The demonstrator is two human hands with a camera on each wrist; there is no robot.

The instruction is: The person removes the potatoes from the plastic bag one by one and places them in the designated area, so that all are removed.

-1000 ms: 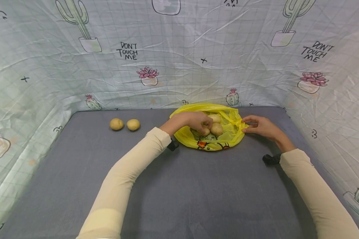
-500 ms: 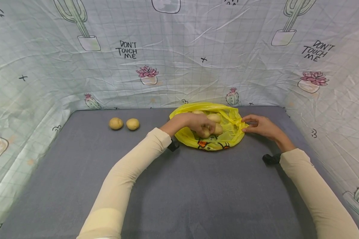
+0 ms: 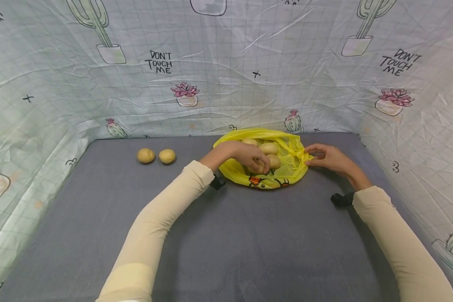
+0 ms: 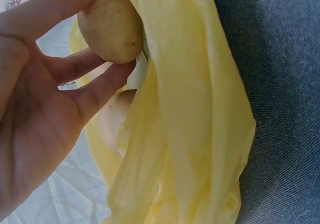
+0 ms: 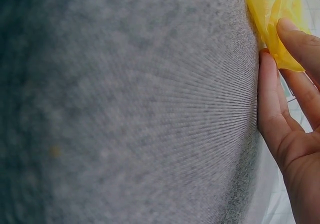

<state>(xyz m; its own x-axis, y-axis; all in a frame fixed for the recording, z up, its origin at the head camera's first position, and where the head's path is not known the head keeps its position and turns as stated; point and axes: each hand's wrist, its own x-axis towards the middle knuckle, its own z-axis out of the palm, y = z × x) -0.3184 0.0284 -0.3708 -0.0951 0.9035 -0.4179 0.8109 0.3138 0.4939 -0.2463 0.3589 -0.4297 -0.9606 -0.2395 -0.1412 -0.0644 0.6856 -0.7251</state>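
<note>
A yellow plastic bag [image 3: 226,172] lies with its mouth spread wide near the back of the table, several potatoes [image 3: 269,148] inside it. My left hand [image 3: 245,154] reaches into the mouth and grips a potato [image 4: 112,26] between thumb and fingers, as the left wrist view shows; another potato [image 4: 115,116] sits lower in the bag, partly behind the plastic. At the bag's right end, my right hand [image 3: 330,159] pinches the gathered plastic between thumb and fingers. In the right wrist view the fingertips [image 5: 287,24] are at the bag's yellow corner [image 5: 280,48].
Two potatoes [image 3: 146,155] rest side by side on the grey table [image 3: 226,243], left of the bag. A patterned cloth [image 3: 219,50] rises behind the table and along both sides. Black wrist cameras [image 3: 341,200] sit below each wrist.
The left hand's fingers have closed around a potato inside the bag, shifting slightly among the potatoes. My right hand keeps its pinch at the bag's end, and the two potatoes outside stay put.
</note>
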